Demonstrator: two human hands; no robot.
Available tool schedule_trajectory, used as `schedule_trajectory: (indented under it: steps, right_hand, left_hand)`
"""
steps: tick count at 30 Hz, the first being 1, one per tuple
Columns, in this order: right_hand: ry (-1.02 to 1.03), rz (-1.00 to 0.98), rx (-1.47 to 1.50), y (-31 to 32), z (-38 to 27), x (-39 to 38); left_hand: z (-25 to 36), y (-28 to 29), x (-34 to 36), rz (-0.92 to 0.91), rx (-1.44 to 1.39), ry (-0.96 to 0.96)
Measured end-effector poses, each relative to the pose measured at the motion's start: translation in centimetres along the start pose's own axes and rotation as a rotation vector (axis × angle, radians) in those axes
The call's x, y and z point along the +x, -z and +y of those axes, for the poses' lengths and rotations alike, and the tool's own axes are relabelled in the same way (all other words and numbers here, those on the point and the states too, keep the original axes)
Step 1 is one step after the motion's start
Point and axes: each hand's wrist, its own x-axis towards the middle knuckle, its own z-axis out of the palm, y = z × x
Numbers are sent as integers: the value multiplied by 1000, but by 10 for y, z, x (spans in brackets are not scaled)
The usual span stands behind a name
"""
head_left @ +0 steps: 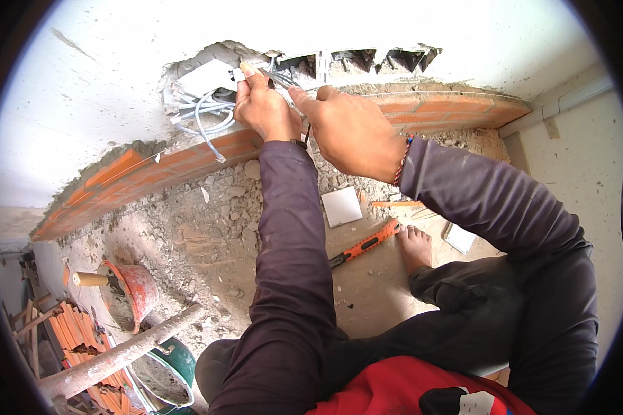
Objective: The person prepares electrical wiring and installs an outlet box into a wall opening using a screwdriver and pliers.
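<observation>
In a broken-out hollow of the white wall, a bundle of pale grey-blue cables [208, 116] hangs in loops beside a flat white piece [209, 77]. My left hand [266, 111] is closed there, pinching a small white block-like piece [238, 75] between thumb and fingers. Just to its right, my right hand [356, 131] is curled round a slim dark metal tool [281, 79]. Its tip reaches toward the left hand's fingers, and my palm hides most of it, so its exact kind is unclear.
Exposed orange brick [457, 105] runs along the wall's lower part. Rubble [235, 190], a white square plate [341, 206] and an orange-and-black utility knife [365, 243] lie on the floor. A red bucket [140, 294], a green bucket [180, 363] and a long pole [128, 349] stand lower left.
</observation>
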Motion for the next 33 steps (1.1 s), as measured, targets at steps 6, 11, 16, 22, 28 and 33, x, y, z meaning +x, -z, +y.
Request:
schedule_trajectory:
  steps: [6, 11, 16, 22, 28, 33]
  right_hand:
    - [-213, -247, 618, 18, 0, 19]
    - [-189, -126, 712, 3, -3, 9]
    - [-360, -168, 980, 4, -5, 3]
    - [-242, -33, 636, 4, -9, 7]
    - [-134, -35, 305, 3, -18, 17]
    - [-39, -293, 151, 42, -5, 40]
  left_hand:
    - [0, 0, 2, -3, 43, -29]
    - [-3, 2, 4, -29, 47, -64]
    - [-5, 0, 7, -5, 31, -57]
    - [-10, 5, 14, -55, 27, -99]
    - [-4, -1, 10, -15, 51, -84]
    - [-6, -6, 6, 18, -22, -89]
